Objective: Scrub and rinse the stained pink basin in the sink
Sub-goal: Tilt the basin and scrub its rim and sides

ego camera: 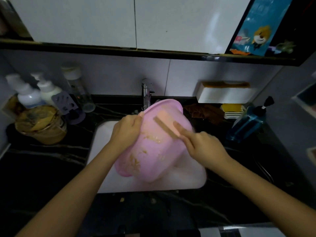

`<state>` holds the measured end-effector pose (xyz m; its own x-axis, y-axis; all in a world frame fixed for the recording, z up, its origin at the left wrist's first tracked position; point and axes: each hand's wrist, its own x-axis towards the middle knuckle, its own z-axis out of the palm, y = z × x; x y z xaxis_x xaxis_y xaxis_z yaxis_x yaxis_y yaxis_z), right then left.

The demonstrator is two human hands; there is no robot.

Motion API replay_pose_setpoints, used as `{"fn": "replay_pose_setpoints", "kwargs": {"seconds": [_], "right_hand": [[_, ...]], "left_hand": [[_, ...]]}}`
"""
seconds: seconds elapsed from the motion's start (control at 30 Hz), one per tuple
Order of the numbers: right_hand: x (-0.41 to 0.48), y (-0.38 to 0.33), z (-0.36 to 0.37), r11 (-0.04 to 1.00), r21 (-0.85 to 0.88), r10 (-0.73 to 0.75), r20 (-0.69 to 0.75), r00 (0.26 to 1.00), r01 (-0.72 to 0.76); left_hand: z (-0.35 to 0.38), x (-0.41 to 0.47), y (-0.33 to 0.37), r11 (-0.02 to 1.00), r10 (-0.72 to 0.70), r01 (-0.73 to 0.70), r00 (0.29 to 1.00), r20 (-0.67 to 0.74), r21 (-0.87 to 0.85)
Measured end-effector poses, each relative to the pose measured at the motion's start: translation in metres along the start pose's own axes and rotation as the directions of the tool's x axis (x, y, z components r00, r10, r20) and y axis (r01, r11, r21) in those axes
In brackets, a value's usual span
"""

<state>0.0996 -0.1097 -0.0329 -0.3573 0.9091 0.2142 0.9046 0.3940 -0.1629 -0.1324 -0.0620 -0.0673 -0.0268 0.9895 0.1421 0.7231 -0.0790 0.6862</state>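
Note:
A pink plastic basin [153, 151] lies tilted on its side over the white sink [102, 144], its outer wall smeared with yellowish stains. My left hand [125, 130] grips the basin's rim on the left. My right hand [203, 146] holds an orange sponge pad [165, 124] with a brown scouring edge, pressed flat against the basin's upper wall. The chrome faucet [146, 94] stands just behind the basin; no water stream is visible.
On the dark counter to the left stand white pump bottles [29, 94], a clear jar [80, 93] and a brown tub [41, 127]. To the right are a brown cloth [205, 112], a blue soap dispenser [246, 124] and a white wall holder [225, 94].

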Motion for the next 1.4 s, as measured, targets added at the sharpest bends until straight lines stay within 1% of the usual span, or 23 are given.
{"fn": "replay_pose_setpoints", "kwargs": {"seconds": [0.03,0.07,0.1,0.13,0.17,0.2,0.27,0.3,0.37,0.43,0.47,0.57,0.6,0.67,0.73,0.77,0.87,0.93,1.0,1.07,1.1,1.23,1.4], "right_hand": [[0.007,0.005,-0.001,0.988,0.04,0.145,0.077,0.986,-0.149],[0.011,0.005,0.003,0.978,0.049,0.197,0.102,0.975,-0.203],[0.012,-0.001,0.005,0.986,0.017,0.167,0.074,0.983,-0.168],[0.006,-0.008,0.014,0.998,-0.042,0.051,0.035,0.998,-0.049],[-0.008,-0.016,0.019,0.996,-0.073,-0.04,0.033,0.999,0.042],[-0.026,-0.02,0.02,0.991,-0.08,-0.102,0.092,0.991,0.109],[-0.029,-0.003,0.01,0.987,-0.101,-0.113,0.097,0.989,0.123],[-0.019,0.009,0.004,0.997,-0.07,-0.011,0.067,0.998,0.016],[-0.002,0.023,0.0,0.973,0.052,0.216,0.13,0.968,-0.224],[-0.002,-0.002,0.012,0.947,0.172,0.263,0.079,0.962,-0.273],[-0.016,-0.022,0.028,0.958,0.205,0.196,0.041,0.98,-0.201],[-0.051,-0.046,0.047,0.984,0.177,-0.024,0.083,0.996,0.009],[-0.046,-0.036,0.044,0.993,0.117,-0.026,0.005,1.0,0.026],[-0.025,-0.01,0.03,0.983,0.102,0.161,-0.079,0.984,-0.153],[-0.015,-0.006,0.023,0.917,0.203,0.35,0.005,0.937,-0.344],[-0.018,-0.01,0.023,0.896,0.253,0.378,-0.006,0.926,-0.364],[-0.051,-0.035,0.032,0.973,0.127,0.189,0.047,0.981,-0.194],[-0.05,-0.037,0.024,0.992,-0.048,0.114,0.021,0.993,-0.113],[-0.033,-0.038,0.011,0.992,-0.062,0.117,0.048,0.992,-0.114],[-0.021,-0.047,0.009,0.986,-0.005,0.163,0.188,0.969,-0.165],[-0.017,-0.052,0.008,0.985,-0.016,0.173,0.205,0.963,-0.174],[-0.012,-0.05,0.006,0.98,-0.027,0.199,0.175,0.964,-0.198],[0.006,-0.033,0.0,0.98,-0.027,0.197,0.154,0.968,-0.195]], "left_hand": [[0.001,0.0,0.004,1.0,0.003,-0.003,1.0,0.013,0.0],[0.002,0.0,0.008,1.0,0.01,-0.01,1.0,0.022,0.007],[0.004,0.001,0.011,1.0,0.011,-0.011,1.0,0.023,0.013],[0.005,0.002,0.012,1.0,0.007,-0.007,1.0,0.031,0.019],[0.005,0.004,0.01,1.0,0.003,-0.004,0.999,0.034,0.02],[0.004,0.004,0.006,1.0,-0.001,0.0,1.0,0.03,0.017],[0.0,0.003,0.0,1.0,0.0,-0.001,1.0,0.013,0.013],[0.0,0.002,-0.001,1.0,0.003,-0.004,1.0,0.005,0.013],[0.002,0.001,0.003,1.0,0.009,-0.01,1.0,0.011,0.016],[0.006,-0.002,0.006,1.0,0.005,-0.005,1.0,0.017,0.017],[0.007,-0.005,0.006,1.0,0.002,-0.003,1.0,0.022,0.021],[0.003,-0.008,0.003,1.0,-0.001,0.001,1.0,0.025,0.008],[0.001,-0.009,0.004,1.0,-0.007,0.007,0.999,0.038,0.001],[0.003,-0.008,0.008,0.999,-0.018,0.02,0.998,0.055,-0.028],[0.006,-0.008,0.012,1.0,-0.012,0.013,0.998,0.064,-0.028],[0.009,-0.009,0.014,1.0,-0.006,0.008,0.998,0.068,-0.028],[0.005,-0.006,0.008,1.0,-0.014,0.016,0.998,0.068,-0.019],[0.003,-0.001,0.004,0.999,-0.036,0.037,0.996,0.077,-0.011],[0.006,0.002,0.008,1.0,-0.026,0.027,0.989,0.144,-0.007],[0.007,0.006,0.012,0.999,0.03,-0.036,0.981,0.193,0.031],[0.006,0.005,0.012,0.996,0.055,-0.066,0.978,0.2,0.051],[0.0,-0.023,-0.013,0.99,0.141,-0.14,0.984,0.107,-0.013],[0.015,-0.081,-0.085,0.971,-0.091,0.105,0.993,0.073,-0.217]]}}
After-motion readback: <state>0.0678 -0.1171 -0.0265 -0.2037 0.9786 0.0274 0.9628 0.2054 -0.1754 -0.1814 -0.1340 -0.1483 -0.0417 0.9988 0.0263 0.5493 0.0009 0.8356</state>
